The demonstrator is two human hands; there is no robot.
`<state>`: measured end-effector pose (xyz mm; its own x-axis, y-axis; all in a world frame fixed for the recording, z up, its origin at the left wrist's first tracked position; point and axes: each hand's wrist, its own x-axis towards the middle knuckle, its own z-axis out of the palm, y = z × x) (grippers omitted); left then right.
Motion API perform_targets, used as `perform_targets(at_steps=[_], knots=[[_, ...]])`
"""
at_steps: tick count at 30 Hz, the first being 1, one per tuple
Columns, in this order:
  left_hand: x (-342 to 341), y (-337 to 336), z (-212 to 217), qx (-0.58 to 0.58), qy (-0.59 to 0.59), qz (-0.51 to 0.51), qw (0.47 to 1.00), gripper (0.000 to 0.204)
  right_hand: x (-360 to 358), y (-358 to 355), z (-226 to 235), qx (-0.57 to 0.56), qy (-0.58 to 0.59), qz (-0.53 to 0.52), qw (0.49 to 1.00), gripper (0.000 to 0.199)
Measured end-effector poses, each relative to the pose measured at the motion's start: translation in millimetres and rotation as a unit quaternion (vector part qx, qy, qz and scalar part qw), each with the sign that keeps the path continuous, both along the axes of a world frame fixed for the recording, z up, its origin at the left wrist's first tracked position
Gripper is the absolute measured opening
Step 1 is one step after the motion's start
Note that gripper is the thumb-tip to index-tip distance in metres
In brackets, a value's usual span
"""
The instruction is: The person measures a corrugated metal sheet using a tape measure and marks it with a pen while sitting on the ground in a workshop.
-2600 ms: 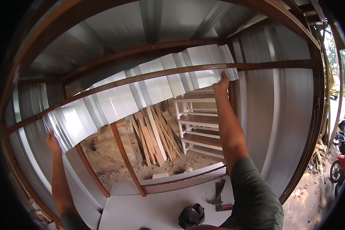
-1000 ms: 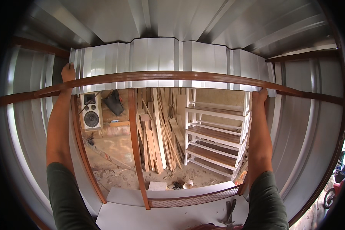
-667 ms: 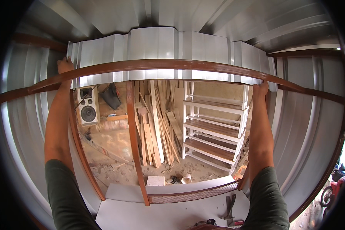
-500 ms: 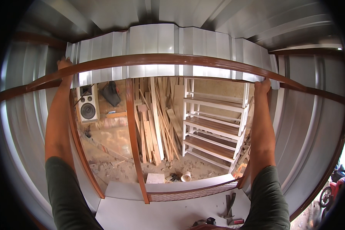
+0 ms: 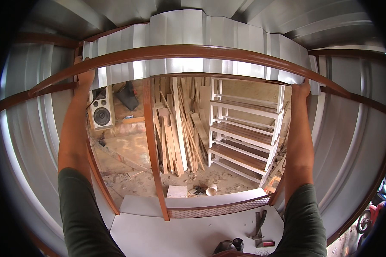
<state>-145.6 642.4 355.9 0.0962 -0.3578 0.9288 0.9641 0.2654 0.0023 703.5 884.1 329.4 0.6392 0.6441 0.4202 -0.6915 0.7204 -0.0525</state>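
Both my arms reach up and forward to a corrugated metal sheet (image 5: 176,32), which lies crosswise behind a brown metal beam (image 5: 193,51). My left hand (image 5: 85,73) is closed at the sheet's left edge, partly covered by the beam. At the lower right corner, my right hand (image 5: 301,88) has its fingers closed round the sheet's edge. The sheet shows both above and below the beam, its lower edge crossing the top of the opening. Some fingertips of both hands are hidden.
A brown upright post (image 5: 152,141) divides the opening. Beyond stand a loudspeaker (image 5: 101,109), leaning wooden planks (image 5: 176,132) and a white-framed shelf rack (image 5: 244,128). A hammer (image 5: 258,229) lies on the white surface (image 5: 180,233) below, near a mesh panel (image 5: 218,209). Corrugated walls flank me.
The view has tilted, so the beam and sheet stand higher in the picture. My left hand has shifted right along with its forearm. Both hands remain at the sheet.
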Motion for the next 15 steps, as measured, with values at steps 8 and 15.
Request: perform_targets(at_steps=[8, 15], knots=[[40, -2, -6, -0.187, -0.107, 0.055, 0.975, 0.095, 111, 129, 3, -0.011, -0.134, -0.232, 0.963, 0.063], [127, -13, -34, -0.207, -0.151, 0.116, 0.960, 0.091, 36, 125, -42, -0.120, -0.173, -0.264, 0.941, 0.053]])
